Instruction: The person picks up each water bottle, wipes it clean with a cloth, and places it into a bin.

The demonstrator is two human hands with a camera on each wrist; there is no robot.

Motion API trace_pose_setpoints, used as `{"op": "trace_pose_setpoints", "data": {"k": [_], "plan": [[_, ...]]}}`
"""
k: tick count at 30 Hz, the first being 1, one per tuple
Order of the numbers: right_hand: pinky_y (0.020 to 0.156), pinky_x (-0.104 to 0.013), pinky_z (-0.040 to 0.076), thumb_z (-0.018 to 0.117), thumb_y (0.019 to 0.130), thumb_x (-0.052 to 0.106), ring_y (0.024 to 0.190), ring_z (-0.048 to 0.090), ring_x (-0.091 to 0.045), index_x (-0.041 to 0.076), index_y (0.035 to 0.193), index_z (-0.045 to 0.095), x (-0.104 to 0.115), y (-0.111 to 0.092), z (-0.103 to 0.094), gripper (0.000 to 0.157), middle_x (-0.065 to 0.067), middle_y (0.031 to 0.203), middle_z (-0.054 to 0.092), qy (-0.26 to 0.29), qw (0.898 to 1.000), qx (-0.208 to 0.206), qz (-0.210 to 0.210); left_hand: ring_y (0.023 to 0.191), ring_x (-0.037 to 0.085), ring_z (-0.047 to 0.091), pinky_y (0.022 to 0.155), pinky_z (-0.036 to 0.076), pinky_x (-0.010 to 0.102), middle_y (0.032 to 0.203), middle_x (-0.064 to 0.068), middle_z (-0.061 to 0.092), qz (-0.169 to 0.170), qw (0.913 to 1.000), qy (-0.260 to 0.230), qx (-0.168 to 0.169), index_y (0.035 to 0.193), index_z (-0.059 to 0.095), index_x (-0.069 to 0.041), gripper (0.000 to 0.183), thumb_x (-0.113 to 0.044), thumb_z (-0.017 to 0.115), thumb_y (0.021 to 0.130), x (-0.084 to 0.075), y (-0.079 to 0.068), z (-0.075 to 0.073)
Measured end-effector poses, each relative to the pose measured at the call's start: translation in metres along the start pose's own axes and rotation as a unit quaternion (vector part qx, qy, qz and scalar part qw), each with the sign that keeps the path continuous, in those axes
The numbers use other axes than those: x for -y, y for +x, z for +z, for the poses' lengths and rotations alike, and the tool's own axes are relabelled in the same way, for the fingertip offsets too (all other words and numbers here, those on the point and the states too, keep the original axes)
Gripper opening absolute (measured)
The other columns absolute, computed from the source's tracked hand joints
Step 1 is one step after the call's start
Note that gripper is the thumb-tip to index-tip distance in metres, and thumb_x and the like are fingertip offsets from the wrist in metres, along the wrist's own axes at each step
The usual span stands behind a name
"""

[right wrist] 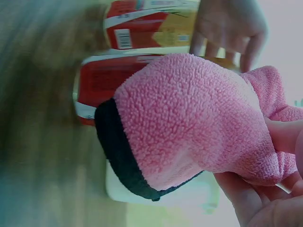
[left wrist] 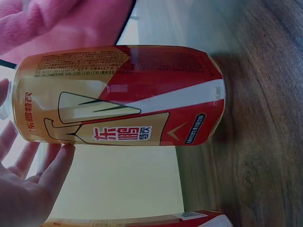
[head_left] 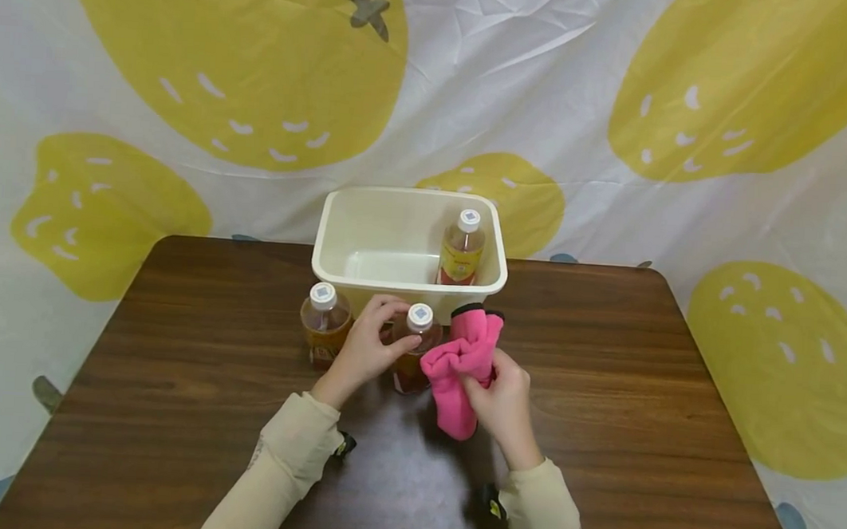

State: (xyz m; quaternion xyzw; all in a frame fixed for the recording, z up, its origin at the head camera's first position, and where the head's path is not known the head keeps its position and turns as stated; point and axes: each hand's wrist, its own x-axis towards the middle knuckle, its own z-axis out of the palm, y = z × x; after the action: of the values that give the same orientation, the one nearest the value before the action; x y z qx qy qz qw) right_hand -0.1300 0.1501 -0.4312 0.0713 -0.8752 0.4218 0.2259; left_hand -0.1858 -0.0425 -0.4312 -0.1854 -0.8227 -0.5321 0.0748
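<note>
My left hand (head_left: 371, 343) holds a capped drink bottle (head_left: 417, 358) near its top, thumb in front and fingers behind. This bottle stands upright on the table, and its red and gold label (left wrist: 123, 94) faces the left wrist camera. In my right hand (head_left: 508, 405) is a bunched pink cloth (head_left: 461, 370) with black edging, pinched between thumb and fingers. The fleecy cloth hangs just right of the held bottle and hides part of it in the right wrist view. A second bottle (head_left: 325, 327) stands upright to the left of my left hand.
Behind the bottles stands a cream plastic bin (head_left: 375, 284) with another bottle (head_left: 461, 254) upright in its right end. Everything rests on a dark wooden table (head_left: 194, 380). A white curtain with yellow fruit prints (head_left: 247, 71) hangs behind it.
</note>
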Motion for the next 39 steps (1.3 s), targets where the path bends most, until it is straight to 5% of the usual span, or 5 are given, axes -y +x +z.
{"op": "trace_pose_setpoints", "data": {"k": [10, 18, 29, 39], "plan": [[0.048, -0.024, 0.04, 0.076, 0.07, 0.009, 0.053, 0.044, -0.013, 0.005, 0.079, 0.062, 0.018, 0.017, -0.005, 0.017, -0.003, 0.059, 0.052, 0.004, 0.999, 0.048, 0.006, 0.106, 0.029, 0.053, 0.091, 0.042, 0.042, 0.112, 0.017, 0.058, 0.037, 0.9972, 0.013, 0.063, 0.111, 0.059, 0.003, 0.035, -0.007, 0.068, 0.078, 0.005, 0.005, -0.01], [0.054, -0.029, 0.045, 0.076, 0.07, 0.012, 0.059, 0.05, -0.016, 0.004, 0.082, 0.064, 0.027, 0.026, 0.005, 0.019, -0.007, 0.068, 0.062, -0.004, 0.998, 0.059, -0.008, 0.104, 0.03, 0.055, 0.087, 0.046, 0.041, 0.111, 0.018, 0.059, 0.022, 0.9977, -0.002, 0.065, 0.115, 0.055, 0.001, 0.036, -0.001, 0.063, 0.08, 0.005, 0.003, -0.01], [0.055, -0.034, 0.049, 0.076, 0.069, 0.01, 0.058, 0.057, -0.02, 0.002, 0.08, 0.064, 0.024, 0.023, 0.018, 0.018, -0.008, 0.069, 0.064, -0.04, 0.998, 0.014, -0.053, 0.097, 0.026, 0.054, 0.083, 0.047, 0.04, 0.105, 0.015, 0.058, 0.04, 0.9992, 0.001, 0.001, 0.106, 0.06, 0.001, 0.034, 0.003, 0.065, 0.072, 0.007, -0.001, 0.0], [0.051, -0.035, 0.047, 0.073, 0.068, 0.006, 0.054, 0.057, -0.022, 0.004, 0.074, 0.06, 0.011, 0.008, 0.028, 0.014, -0.009, 0.06, 0.062, -0.039, 0.999, -0.01, -0.035, 0.09, 0.026, 0.056, 0.075, 0.048, 0.036, 0.098, 0.015, 0.061, 0.03, 0.9988, 0.004, -0.039, 0.103, 0.063, 0.001, 0.031, -0.005, 0.071, 0.074, 0.009, -0.003, 0.003]]}}
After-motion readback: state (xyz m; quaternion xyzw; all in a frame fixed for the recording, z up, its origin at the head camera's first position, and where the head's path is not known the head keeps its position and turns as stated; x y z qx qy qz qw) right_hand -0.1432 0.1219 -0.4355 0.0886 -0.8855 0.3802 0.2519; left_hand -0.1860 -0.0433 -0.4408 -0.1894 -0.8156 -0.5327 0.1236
